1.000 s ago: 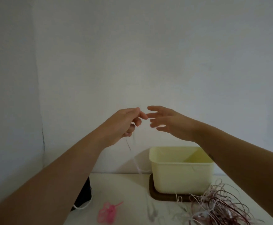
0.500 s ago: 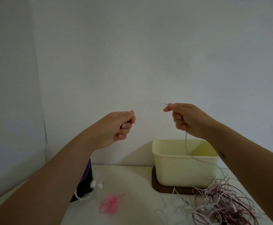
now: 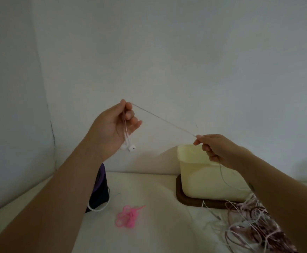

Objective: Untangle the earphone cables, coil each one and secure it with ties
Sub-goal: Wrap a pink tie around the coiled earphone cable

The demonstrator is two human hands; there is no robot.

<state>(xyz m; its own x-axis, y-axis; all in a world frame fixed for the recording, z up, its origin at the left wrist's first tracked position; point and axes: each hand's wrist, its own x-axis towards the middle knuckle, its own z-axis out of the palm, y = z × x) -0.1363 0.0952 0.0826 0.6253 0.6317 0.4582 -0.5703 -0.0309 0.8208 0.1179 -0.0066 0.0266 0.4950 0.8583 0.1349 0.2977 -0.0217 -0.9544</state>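
- Up above the table (image 3: pixel 149 187), both hands are raised in front of a plain wall, with the left hand (image 3: pixel 112 128) higher than the right hand (image 3: pixel 220 150).
- The left hand has its palm turned towards the camera. Its thumb and forefinger are pinched on the cable (image 3: pixel 163 119) at the top, and the other fingers are loosely curled.
- Two white earbuds (image 3: pixel 129 147) hang from that pinch, down across the palm to just below the heel of the hand.
- The right hand has its knuckles up. Its thumb and forefinger tips are closed on the same cable, and the remaining fingers are curled under.
- Between the two pinches the cable runs taut and straight, sloping down from left to right.
- Below the right hand the cable drops slack in front of the tub (image 3: pixel 203 178) and goes on towards the tangle (image 3: pixel 254 223).
- The cream tub stands on a dark brown tray (image 3: pixel 189 201) at the back right, against the wall.
- The tangle of white, pink and dark red cables lies at the front right, touching the tray's edge, and the right forearm partly hides it.
- Pink loops (image 3: pixel 128 216) lie on the table near the middle, apart from everything else.
- A dark box (image 3: pixel 99 192) with a purple top stands behind the left forearm. A white cord (image 3: pixel 98 209) curves around its foot.
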